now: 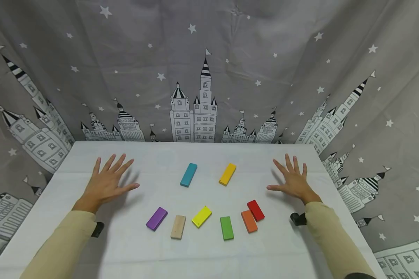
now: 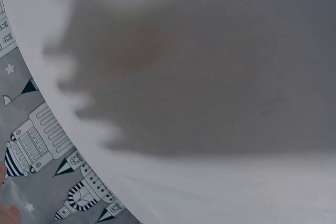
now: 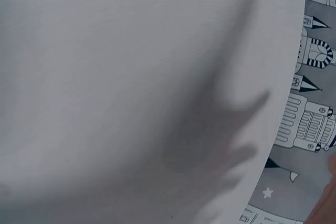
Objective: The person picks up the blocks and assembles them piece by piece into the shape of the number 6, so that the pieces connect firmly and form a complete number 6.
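My left hand (image 1: 106,182) is spread with straight fingers over the left side of the white table, holding nothing. My right hand (image 1: 293,181) is spread the same way over the right side, also holding nothing. Between them lie flat coloured blocks. A blue block (image 1: 188,174) and an amber block (image 1: 227,174) lie farther back. Nearer me, from left to right, are a purple block (image 1: 156,219), a plain wooden block (image 1: 178,227), a yellow block (image 1: 201,216), a green block (image 1: 227,228), an orange block (image 1: 249,221) and a red block (image 1: 256,210).
The orange and red blocks lie side by side, close together. A grey curtain (image 1: 230,46) printed with castles and stars hangs behind the white table (image 1: 125,248) and along both sides. Hand shadows fall on the tabletop in both wrist views.
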The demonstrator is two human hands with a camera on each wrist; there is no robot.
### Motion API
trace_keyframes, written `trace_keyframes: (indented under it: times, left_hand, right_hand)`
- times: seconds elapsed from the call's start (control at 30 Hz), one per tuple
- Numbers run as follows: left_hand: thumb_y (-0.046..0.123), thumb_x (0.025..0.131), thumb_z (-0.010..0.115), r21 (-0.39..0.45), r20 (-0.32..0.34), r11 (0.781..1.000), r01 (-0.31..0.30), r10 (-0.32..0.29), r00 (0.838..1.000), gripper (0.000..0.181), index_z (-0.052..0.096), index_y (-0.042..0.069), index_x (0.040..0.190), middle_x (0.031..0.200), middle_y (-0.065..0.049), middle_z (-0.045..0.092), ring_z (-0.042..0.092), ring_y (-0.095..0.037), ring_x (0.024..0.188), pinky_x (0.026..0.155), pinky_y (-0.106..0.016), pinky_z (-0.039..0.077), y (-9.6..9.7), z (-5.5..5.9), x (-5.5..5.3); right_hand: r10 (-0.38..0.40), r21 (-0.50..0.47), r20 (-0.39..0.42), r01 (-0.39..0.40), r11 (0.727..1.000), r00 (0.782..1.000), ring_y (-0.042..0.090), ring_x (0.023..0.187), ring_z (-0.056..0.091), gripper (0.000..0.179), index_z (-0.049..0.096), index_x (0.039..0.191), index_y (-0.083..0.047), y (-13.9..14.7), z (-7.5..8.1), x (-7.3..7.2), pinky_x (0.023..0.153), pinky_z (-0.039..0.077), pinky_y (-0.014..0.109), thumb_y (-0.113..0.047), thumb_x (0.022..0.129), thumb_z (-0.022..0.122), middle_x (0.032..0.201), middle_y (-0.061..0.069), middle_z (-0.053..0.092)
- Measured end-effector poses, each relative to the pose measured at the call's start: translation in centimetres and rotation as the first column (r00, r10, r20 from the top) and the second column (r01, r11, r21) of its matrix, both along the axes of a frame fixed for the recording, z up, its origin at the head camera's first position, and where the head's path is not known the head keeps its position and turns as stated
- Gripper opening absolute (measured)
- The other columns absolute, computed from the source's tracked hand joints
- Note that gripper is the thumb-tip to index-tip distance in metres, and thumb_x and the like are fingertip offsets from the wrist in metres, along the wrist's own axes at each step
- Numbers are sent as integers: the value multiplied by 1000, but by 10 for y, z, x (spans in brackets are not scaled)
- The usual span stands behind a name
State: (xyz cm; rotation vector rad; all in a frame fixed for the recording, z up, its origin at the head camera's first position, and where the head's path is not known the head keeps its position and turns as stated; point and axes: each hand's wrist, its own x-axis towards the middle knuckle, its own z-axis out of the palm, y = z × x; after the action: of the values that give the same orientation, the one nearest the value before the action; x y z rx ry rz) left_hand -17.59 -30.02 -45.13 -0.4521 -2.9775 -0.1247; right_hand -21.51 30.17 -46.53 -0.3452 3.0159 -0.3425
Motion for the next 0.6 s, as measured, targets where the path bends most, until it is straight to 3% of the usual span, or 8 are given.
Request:
trace_keyframes:
  times: [0.23,0.6]
  left_hand:
    - [71,83,51,-5,12,1000,19,-19,1000,90,32,15,151,155,-20,27,18,-42,143,112,-64,-7,17,2,-15]
    - [72,82,52,-14,42,996,93,-93,995,91,33,16,151,156,-17,27,17,-39,144,113,-62,-8,54,-4,-33]
  right_hand:
    - [38,19,-22,-37,999,999,45,143,-14,110,22,155,-23,-15,4,-15,106,-11,70,-76,69,65,159,24,-3]
    - [84,27,-2,-84,996,996,45,144,-8,108,24,154,-23,-47,5,-38,108,-10,69,-68,69,72,160,21,-1]
